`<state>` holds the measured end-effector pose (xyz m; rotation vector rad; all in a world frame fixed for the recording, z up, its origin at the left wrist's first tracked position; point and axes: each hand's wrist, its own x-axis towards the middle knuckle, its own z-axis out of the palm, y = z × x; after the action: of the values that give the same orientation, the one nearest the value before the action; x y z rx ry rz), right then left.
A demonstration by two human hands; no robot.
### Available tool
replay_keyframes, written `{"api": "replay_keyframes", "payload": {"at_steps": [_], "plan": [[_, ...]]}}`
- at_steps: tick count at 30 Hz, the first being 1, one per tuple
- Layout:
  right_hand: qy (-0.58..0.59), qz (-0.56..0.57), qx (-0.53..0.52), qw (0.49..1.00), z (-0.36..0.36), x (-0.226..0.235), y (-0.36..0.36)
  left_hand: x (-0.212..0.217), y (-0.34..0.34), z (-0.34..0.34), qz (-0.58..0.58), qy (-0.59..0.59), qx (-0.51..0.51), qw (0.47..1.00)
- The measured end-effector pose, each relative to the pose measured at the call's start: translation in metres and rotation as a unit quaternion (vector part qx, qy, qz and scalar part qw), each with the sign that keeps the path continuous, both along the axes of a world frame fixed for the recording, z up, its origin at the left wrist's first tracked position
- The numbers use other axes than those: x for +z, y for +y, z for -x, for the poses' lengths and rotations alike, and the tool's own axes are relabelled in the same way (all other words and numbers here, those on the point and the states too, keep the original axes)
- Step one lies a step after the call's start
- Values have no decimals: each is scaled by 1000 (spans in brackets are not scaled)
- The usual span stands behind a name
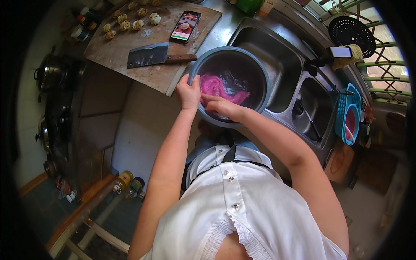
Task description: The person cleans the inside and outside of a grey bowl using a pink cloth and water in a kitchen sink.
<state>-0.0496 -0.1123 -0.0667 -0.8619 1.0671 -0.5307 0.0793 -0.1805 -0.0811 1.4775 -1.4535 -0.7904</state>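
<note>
Wooden board (160,76) left of the grey basin (258,73); left hand (188,92) closed round the basin's left rim; pink cloth (212,82) inside; right hand (225,107) half-curled at the near side, hold impossible to tell; sink (281,69) rightward. Seemingly working the cloth; calls next for a steady rim.

The basin (230,48) is at the middle, a cloth (211,86) lying in its left part, with the board (162,78) to its left and farther back. On the board, the knife (149,55) lies nearest the front, the phone (186,27) behind its handle, and the dough pieces (137,24) left of the phone. Right of the basin lies the sink (281,52), then a basket (341,115).
</note>
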Motion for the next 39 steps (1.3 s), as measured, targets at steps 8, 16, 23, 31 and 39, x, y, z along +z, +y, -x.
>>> {"api": "replay_keyframes", "payload": {"at_steps": [8,16,23,31,39], "plan": [[366,107,352,855,36,51,10,-14,-7,-7,-31,1,-13,999],[75,64,74,992,3,3,-27,-5,-10,-6,-44,79,-57,994],[-323,-51,-401,856,4,-22,-72,-1,-14,-12,-40,42,-85,995],[23,10,115,993,0,14,-5,-8,-27,-23,-50,-12,-100,994],[282,254,327,865,8,36,20,19,-53,-18,-96,-160,-90,978]]}}
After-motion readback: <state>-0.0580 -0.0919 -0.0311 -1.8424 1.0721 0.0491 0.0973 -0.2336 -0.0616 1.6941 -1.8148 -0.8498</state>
